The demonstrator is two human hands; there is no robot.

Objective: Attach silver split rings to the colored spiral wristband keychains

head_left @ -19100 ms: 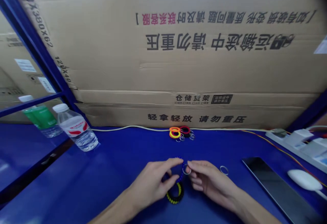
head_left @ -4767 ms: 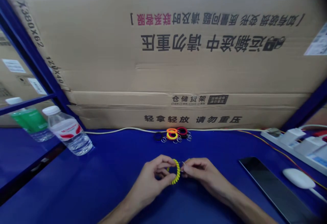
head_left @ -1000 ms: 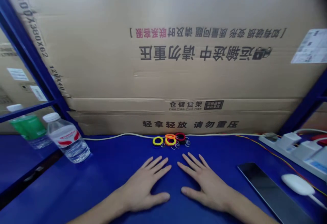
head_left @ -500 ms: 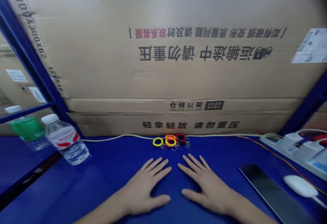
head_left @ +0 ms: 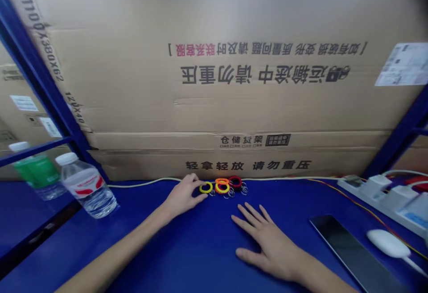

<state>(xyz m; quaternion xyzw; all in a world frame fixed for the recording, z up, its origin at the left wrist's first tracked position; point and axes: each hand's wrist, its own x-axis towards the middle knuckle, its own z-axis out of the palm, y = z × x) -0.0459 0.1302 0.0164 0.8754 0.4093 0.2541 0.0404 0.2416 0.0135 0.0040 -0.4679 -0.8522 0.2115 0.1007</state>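
Note:
At the back of the blue shelf, my left hand (head_left: pixel 184 195) reaches the left side of a yellow coil keychain (head_left: pixel 206 187). Its thumb and index finger are apart at the coil's edge; the other fingers are bent and partly hidden. Just right of that coil lie an orange coil keychain (head_left: pixel 222 181), a yellow and red one (head_left: pixel 222 188), a red one (head_left: pixel 235 180) and a black one, with metal split rings (head_left: pixel 230 192) beside them. My right hand (head_left: pixel 264 241) rests flat on the shelf in front of them, fingers spread, holding nothing.
A large cardboard box (head_left: pixel 214 110) stands behind the shelf surface (head_left: pixel 187 257). Water bottles, one with a red and white label (head_left: pixel 88 186), are at left by the blue frame. At right lie a phone (head_left: pixel 351 250), a white mouse-like device (head_left: pixel 388 243) and a power strip (head_left: pixel 381 199).
My left hand has moved forward from lying flat on the shelf to the yellow coil keychain, its fingers bending. My right hand stays flat in place. The view has shifted slightly.

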